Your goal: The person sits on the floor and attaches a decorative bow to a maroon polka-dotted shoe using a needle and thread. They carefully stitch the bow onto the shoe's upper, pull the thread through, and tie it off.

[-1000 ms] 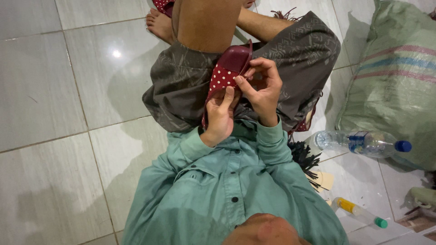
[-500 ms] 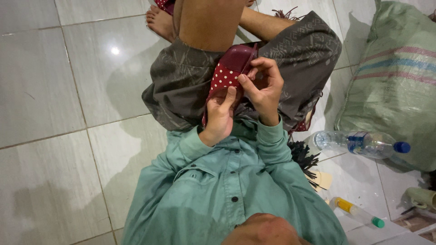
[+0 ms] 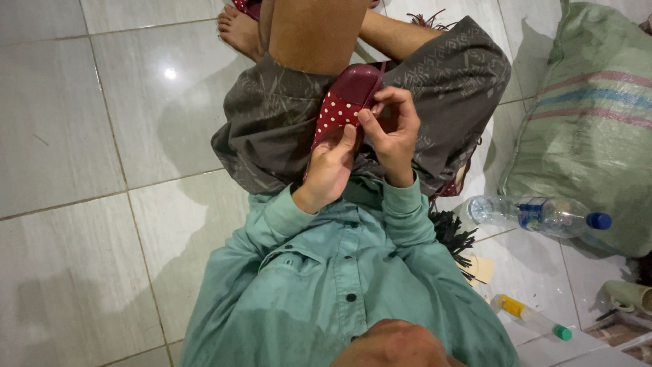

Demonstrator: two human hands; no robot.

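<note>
A pale tiled floor (image 3: 81, 136) fills the left of the view, and a person sits on it in a green button shirt (image 3: 339, 278) and grey patterned shorts (image 3: 272, 122), one knee raised, a bare foot (image 3: 238, 27) near the top edge. At the right a large green woven sack (image 3: 584, 115) with pink and blue stripes leans in. Just below it a clear plastic bottle (image 3: 536, 215) with a blue cap lies on its side on the tiles. Nearer the bottom right lies a small tube-shaped bottle (image 3: 530, 317) with a yellow band and a green cap.

On the lap rests a dark red shoe (image 3: 343, 102), part plain maroon and part red with white dots, its toe pointing away from the body. The left hand (image 3: 331, 166) comes up from below, wrist bent, palm under the dotted part, thumb laid along its upper face, fingers curled closed on the shoe. The right hand (image 3: 392, 129) arches over from the right, wrist cocked, fingers bunched and pinched tight at the shoe's edge beside the left thumb; whether it pinches a small tool or only the shoe I cannot tell. A thin dark red strap (image 3: 380, 76) runs up from the right-hand fingertips.
</note>
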